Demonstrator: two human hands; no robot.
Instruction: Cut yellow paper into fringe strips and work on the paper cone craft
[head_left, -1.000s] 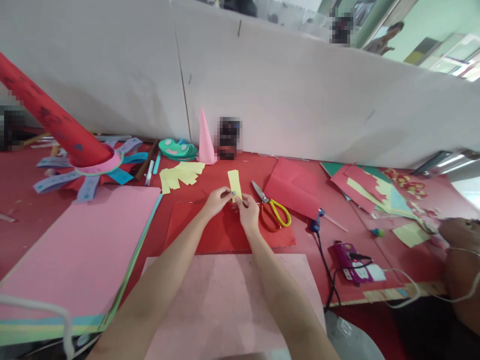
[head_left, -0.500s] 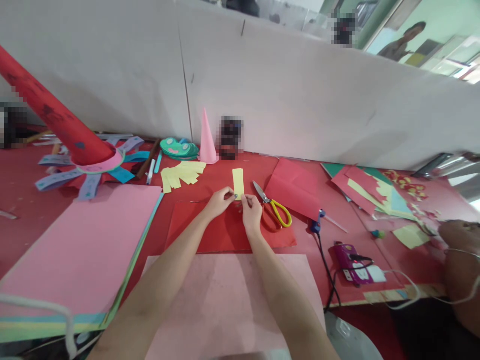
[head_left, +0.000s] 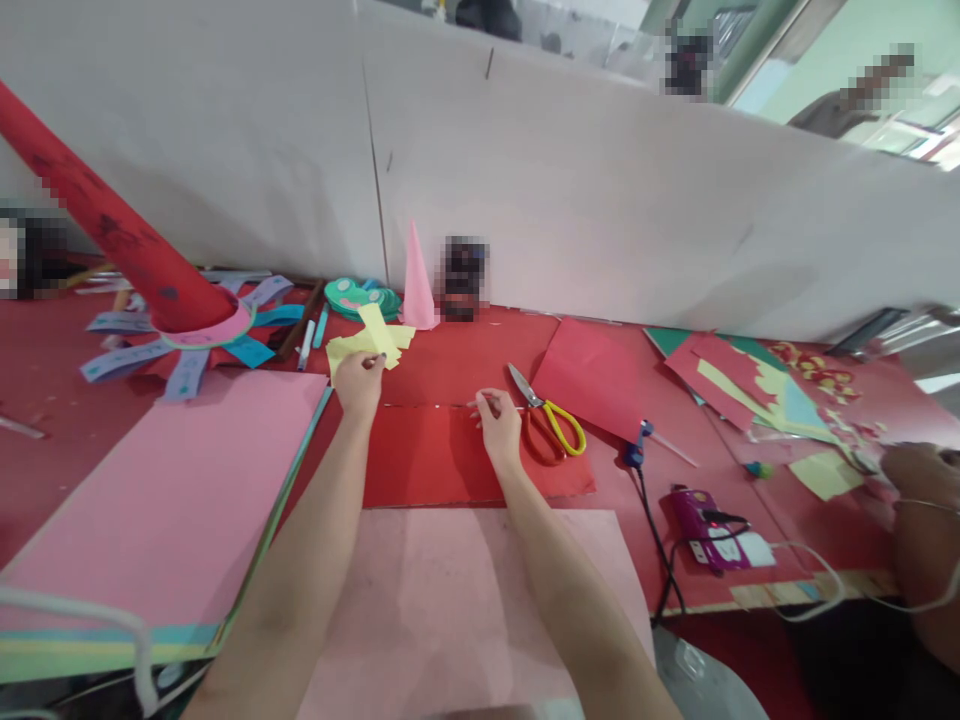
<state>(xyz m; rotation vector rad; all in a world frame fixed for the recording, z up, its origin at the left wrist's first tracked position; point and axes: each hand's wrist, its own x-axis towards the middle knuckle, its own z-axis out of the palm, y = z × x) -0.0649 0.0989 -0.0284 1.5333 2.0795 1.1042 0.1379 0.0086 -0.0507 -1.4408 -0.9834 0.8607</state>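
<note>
My left hand (head_left: 360, 380) is closed on the lower end of a pale yellow paper strip (head_left: 379, 336). That strip stands over a fanned pile of similar yellow strips (head_left: 341, 350) at the back left. Over the red sheet (head_left: 427, 460) in front of me is my right hand (head_left: 499, 425), its fingers loosely curled and apart, with nothing visible in them. Just right of it lies a pair of scissors (head_left: 555, 422) with yellow handles, blades pointing away from me. Under my forearms is a large pale pink sheet (head_left: 457, 600).
A pink paper cone (head_left: 418, 285) stands by the white partition (head_left: 600, 180), near green paper cutouts (head_left: 360, 298). To the left are a stack of coloured sheets (head_left: 187, 490) and a tall red cone (head_left: 127, 220). A purple power bank (head_left: 697, 520) with cables and another person's hand (head_left: 922, 480) are at right.
My left hand has moved left from the middle to the pile, carrying the yellow strip. My right hand has let go of the strip and stays over the red sheet.
</note>
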